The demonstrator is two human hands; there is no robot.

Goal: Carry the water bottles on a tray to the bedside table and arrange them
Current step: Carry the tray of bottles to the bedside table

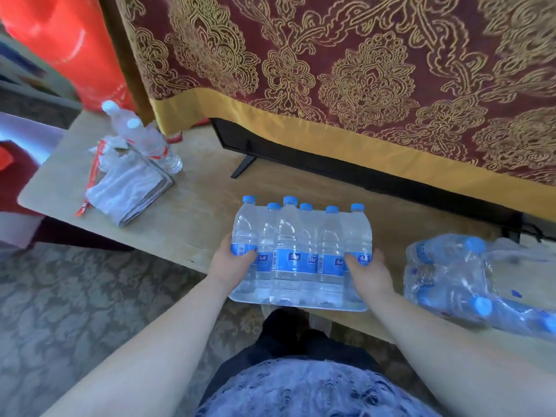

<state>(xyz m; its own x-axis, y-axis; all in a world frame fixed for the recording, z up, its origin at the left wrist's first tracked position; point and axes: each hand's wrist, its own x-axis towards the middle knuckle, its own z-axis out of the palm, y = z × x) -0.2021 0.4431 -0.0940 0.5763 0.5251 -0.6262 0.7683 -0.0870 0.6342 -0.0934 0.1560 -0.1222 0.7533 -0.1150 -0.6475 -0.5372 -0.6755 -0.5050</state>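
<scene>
Several clear water bottles [296, 251] with blue caps and blue labels stand upright in a tight group on a pale tray [358, 309] at the near edge of a light wooden table [186, 224]. My left hand [233, 263] grips the left end of the group, fingers wrapped around the outer bottle. My right hand [368, 273] presses against the right end in the same way. The tray shows only as a thin rim under the bottles.
A torn plastic pack of more blue-capped bottles [457, 275] lies on its side at the right. Folded white towels [129, 191] and two white-capped bottles [141, 139] sit at the table's left end. A cloth-draped television [346, 85] stands behind. Patterned carpet [75, 296] lies below.
</scene>
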